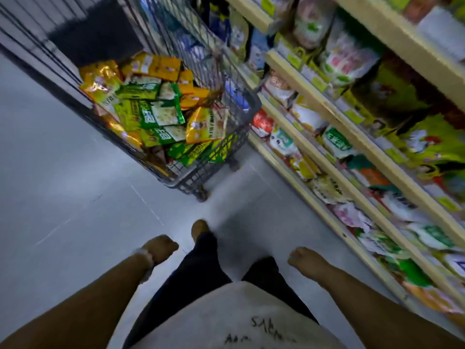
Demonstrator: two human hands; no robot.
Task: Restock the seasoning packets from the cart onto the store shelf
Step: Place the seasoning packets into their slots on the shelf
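Head view: the person stands in an aisle, both arms hanging low at the frame's bottom. The left hand (159, 249) sits at 7 o'clock of frame centre, fingers loosely curled and holding nothing; a pale band circles its wrist. The right hand (303, 259) sits at 5 o'clock, fingers likewise loosely curled and holding nothing. Motion blur softens both, so exact finger posture is approximate.

The cart (241, 127) stands at 12 o'clock from the hands, well apart from both, its basket tilted in the frame from upper left to lower right. The seasoning packets (156, 109) lie heaped inside it, yellow and green, flat and overlapping, with no common long axis. The store shelf (334, 172) runs along the right side, at 2 o'clock from the right hand, its tiers already carrying packets.

Judgement: no packet is in hand, so a pickup comes next. The heap lies ahead and slightly left, nearer the left hand; the shelf is nearer the right hand. A forward step looks necessary before either hand can reach the basket
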